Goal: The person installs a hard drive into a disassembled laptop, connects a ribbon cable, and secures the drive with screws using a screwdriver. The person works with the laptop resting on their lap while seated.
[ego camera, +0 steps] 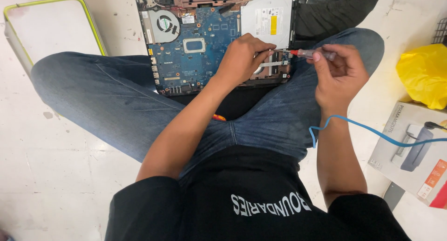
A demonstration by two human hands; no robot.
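At far left a white tray (51,29) with a yellow-green rim lies on the floor (60,176). Right of it, an opened laptop (214,40) rests against the person's crossed, jeans-clad legs (111,101), its blue board (200,50) bare, with a round fan (166,24) at its far left and a silver drive (267,17) at its far right. The left hand (242,59) rests curled on the laptop's near right corner, fingertips pinched narrow at the screwdriver's metal tip; whether they grip anything small I cannot tell. The right hand (340,73) is closed around the screwdriver (309,54), a clear-handled one with a red collar, held level and pointing left just above that corner. A blue cord (372,131) loops at the right wrist and runs off right. Far right lie a yellow bag (423,73) and, nearer, a printer box (414,152).
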